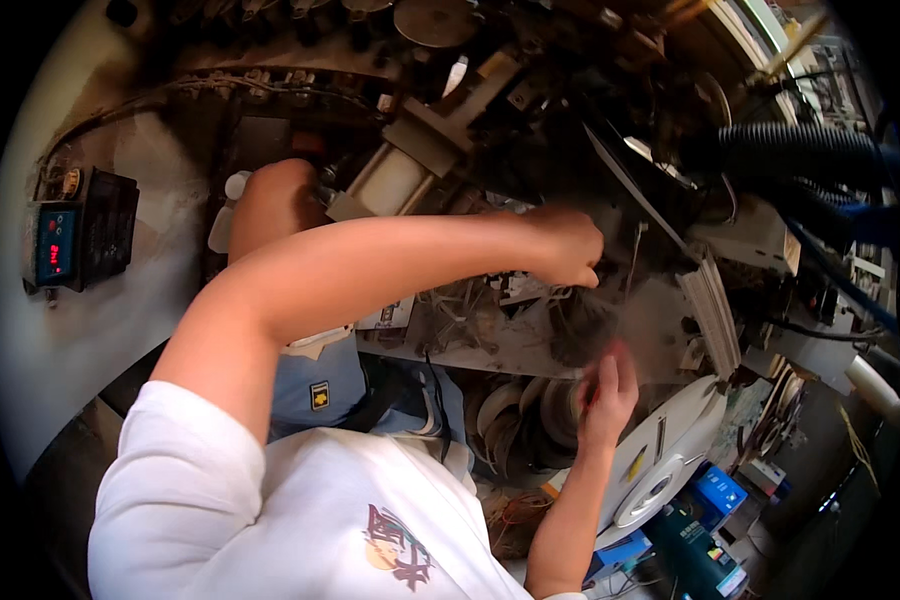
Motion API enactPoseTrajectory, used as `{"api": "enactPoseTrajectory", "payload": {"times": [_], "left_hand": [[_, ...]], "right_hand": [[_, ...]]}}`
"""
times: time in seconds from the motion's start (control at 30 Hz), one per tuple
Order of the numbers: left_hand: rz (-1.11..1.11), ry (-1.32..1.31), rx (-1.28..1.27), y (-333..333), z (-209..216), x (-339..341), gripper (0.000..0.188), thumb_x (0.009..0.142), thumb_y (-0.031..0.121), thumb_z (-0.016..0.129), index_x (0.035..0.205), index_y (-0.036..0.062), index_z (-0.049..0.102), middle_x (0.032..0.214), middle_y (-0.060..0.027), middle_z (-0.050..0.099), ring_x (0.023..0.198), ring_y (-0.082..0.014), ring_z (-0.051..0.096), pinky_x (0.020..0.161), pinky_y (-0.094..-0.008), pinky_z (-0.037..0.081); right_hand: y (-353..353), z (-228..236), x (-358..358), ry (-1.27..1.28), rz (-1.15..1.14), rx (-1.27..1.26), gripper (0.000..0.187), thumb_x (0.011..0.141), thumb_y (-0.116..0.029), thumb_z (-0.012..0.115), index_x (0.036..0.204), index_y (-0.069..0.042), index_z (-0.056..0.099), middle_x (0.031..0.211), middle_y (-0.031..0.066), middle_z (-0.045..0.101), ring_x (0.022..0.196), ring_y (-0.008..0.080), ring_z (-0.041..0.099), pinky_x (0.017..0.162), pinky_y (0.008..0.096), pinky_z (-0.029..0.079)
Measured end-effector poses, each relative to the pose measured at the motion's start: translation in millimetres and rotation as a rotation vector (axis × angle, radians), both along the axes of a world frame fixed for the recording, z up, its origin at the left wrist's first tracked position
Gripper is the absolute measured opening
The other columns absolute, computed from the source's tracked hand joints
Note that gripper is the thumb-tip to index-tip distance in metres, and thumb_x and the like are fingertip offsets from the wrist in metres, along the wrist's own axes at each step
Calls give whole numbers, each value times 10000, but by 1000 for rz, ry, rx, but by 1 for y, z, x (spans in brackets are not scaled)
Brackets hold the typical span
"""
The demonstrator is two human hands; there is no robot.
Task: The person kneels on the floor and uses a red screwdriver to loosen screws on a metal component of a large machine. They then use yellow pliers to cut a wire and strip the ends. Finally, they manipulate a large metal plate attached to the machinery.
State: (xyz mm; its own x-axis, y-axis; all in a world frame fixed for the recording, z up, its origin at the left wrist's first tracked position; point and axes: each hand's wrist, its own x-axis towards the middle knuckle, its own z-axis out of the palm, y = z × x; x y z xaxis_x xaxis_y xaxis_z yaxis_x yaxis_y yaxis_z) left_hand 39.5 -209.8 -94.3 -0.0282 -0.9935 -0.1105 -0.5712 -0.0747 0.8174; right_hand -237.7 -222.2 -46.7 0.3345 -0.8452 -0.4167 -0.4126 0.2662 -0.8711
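Observation:
My left arm reaches across from the left, and my left hand [568,246] is closed, fingers curled, over the cluttered metal work surface [450,335]. Whatever it may hold is hidden. Lower and to the right, my right hand [610,392] is raised with its fingers bent together around something reddish, too blurred to name. A thin pale strand [636,255] runs upright between the hands' heights, to the right of my left hand. Loose tangled wires or strands [460,315] lie on the surface below my left forearm.
A machine with a pale cylinder [388,185] stands beyond my left forearm. At far left is a control box [55,245] with a red display. A slanted panel [630,175] and ribbed hose [805,148] rise at right. A white round-fronted appliance [660,460] and boxes [715,490] sit lower right.

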Motion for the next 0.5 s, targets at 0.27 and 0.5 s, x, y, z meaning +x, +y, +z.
{"api": "enactPoseTrajectory", "payload": {"times": [0.27,0.5], "left_hand": [[474,891,100,45,19,-25,452,968,300,708,1280,-14,619,1105,-102,741,919,-146,702,805,-306,544],[404,1041,27,64,83,-27,396,909,52,754,1268,-17,603,1125,-111,733,1052,-147,685,946,-290,546]], "right_hand": [[16,-5,22,-248,122,81,427,993,-221,674,1347,-3,578,905,50,660,664,89,571,576,215,441],[15,-1,-26,-76,300,-571,420,867,-26,767,1265,10,637,969,79,657,841,165,603,798,277,497]]}}
